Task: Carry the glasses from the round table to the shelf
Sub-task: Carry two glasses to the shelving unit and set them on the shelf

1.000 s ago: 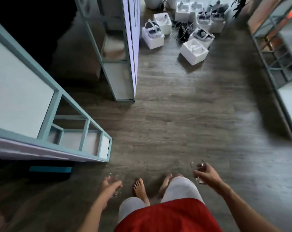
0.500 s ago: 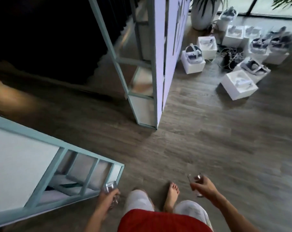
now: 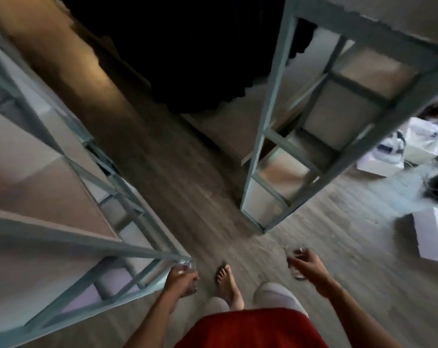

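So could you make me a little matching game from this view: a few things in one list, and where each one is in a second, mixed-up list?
Things:
1. left hand
2. right hand
3. white boxes
4. bare foot

Places:
A. on the floor at the far right edge
B. holds a glass beside the corner of the near shelf
C. on the floor between the two hands
D. holds the other glass over open floor

Pairs: 1-B, 2-D, 3-A, 4-C.
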